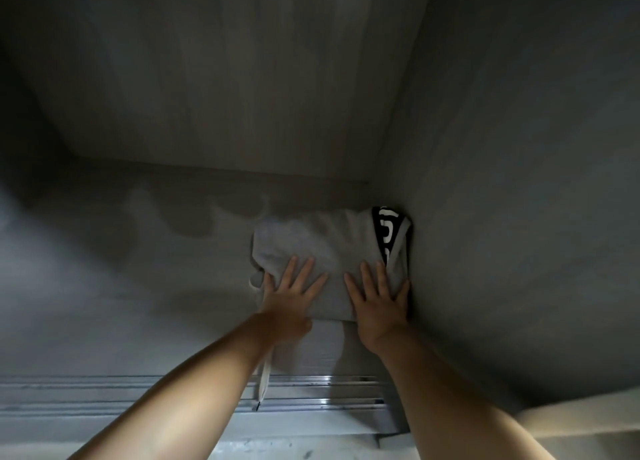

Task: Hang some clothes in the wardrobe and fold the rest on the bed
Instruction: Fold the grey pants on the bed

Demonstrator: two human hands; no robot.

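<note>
Shelf (104, 286) surface, matte grey with a faint wood grain, fills the left and centre of the frame; its lit patch is edged by scalloped shadows. A ribbed metal track (173, 390) runs along the lower left.

A flat white drawstring (265, 373) is seen hanging from under the left wrist down across the track at lower centre.

The left hand (291, 296) is laid flat on the garment (311, 241), fingers straight and spread, nothing gripped. The garment is located right of centre, folded into a rough rectangle and lying in the shelf's right rear corner.

The right hand (377, 300) is likewise flat, fingers splayed, pressing the fold's near right part.

At the fold's right end a black band (384, 231) with white lettering is exposed, just beside the side wall (519, 217), which is smooth and grey.

Handling: the garment is judged soft, light, thick jersey, non-fragile, liable to unfold or slump if lifted by one edge. Hold is best taken under both short ends of the fold, or the stack slid by flat palm pressure. The loose drawstring may snag in the track and should be tucked in.
</note>
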